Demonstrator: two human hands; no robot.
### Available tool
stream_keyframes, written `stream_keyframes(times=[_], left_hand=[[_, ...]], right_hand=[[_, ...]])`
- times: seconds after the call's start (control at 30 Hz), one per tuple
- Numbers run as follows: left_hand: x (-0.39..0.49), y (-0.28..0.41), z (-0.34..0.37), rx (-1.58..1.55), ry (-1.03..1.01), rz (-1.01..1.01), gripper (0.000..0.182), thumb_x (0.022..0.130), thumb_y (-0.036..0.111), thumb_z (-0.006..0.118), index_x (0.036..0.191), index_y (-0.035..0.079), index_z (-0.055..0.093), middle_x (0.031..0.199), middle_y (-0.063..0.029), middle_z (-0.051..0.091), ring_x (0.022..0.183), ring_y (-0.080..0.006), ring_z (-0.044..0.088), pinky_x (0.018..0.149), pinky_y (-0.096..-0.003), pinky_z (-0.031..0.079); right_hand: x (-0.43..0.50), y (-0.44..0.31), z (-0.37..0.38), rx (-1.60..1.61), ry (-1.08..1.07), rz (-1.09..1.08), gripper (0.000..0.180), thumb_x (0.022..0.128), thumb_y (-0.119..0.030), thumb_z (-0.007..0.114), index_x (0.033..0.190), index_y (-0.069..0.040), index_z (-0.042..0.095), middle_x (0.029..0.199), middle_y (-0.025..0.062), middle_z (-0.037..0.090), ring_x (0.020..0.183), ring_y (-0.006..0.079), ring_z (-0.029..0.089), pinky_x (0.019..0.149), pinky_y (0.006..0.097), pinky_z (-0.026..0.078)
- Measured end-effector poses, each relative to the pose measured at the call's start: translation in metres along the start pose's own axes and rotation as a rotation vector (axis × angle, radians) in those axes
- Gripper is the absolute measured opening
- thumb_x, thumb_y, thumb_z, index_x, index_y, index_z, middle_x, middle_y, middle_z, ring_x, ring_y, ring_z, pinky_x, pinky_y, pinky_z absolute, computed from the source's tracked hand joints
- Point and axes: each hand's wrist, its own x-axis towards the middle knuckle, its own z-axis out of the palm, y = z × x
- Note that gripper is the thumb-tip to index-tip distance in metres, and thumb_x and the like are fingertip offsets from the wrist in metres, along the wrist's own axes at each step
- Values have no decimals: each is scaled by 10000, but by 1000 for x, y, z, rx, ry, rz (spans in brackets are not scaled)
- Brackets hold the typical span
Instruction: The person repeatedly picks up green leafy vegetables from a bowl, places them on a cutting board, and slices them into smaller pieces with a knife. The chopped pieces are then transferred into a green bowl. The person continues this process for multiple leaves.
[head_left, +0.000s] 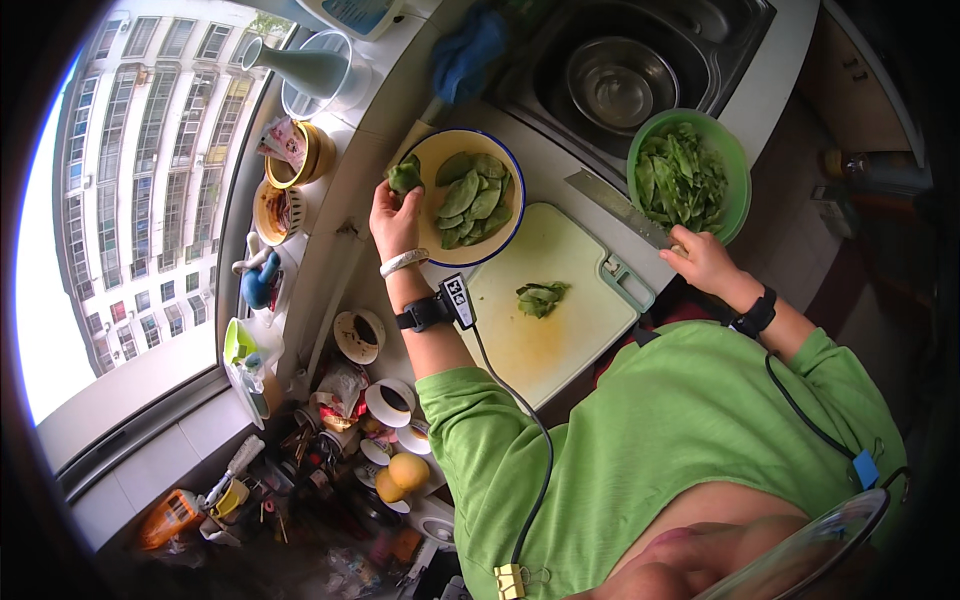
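My left hand (396, 223) pinches a small bunch of green flat bean pods (405, 175) over the left rim of a cream enamel bowl (499, 146) with a blue edge. More flat bean pods (469, 196) lie inside that bowl. On the right, my right hand (709, 262) grips a kitchen knife (616, 206) by its handle. Its blade points up and left, beside a green plastic bowl (739, 199) filled with sliced beans (679, 176). A small pile of cut beans (541, 298) rests on the pale green cutting board (510, 352) between my hands.
Behind the bowls is a steel sink (705, 67) with a metal basin (622, 82) in it. A blue cloth (469, 56) hangs nearby. At left, small bowls (390, 403) and oranges (409, 472) crowd the counter. The windowsill holds a vase (315, 71) and several containers.
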Motion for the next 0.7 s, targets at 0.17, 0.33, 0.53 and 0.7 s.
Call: stream_keyframes(times=[0.17,0.33,0.53,0.7], left_hand=[[-90,-10,-51,21,71,-43,430,878,46,716,1293,-4,617,1069,-38,694,938,-110,635,861,-254,499],[-224,-68,-72,-135,196,-351,494,883,8,683,1360,4,557,1112,-56,683,979,-137,639,897,-275,502],[-333,-140,-40,-121,324,-598,513,839,-21,728,1281,32,474,1031,-94,684,901,-169,648,818,-297,519],[-341,-169,1,-186,185,-381,429,830,-33,759,1174,54,517,995,-51,662,884,-139,629,789,-269,510]], right_hand=[[0,-18,0,-27,30,-72,267,900,-264,694,904,-36,554,645,169,590,593,392,599,540,451,438],[-2,-35,13,-205,-380,-285,259,896,-292,683,924,-57,579,654,164,613,634,404,620,581,492,461],[10,-31,76,-448,-669,-397,268,896,-324,667,941,-73,585,740,164,665,729,410,649,653,531,491],[23,-25,94,-506,-559,-343,280,905,-336,651,966,-75,572,758,173,668,760,427,647,673,548,489]])
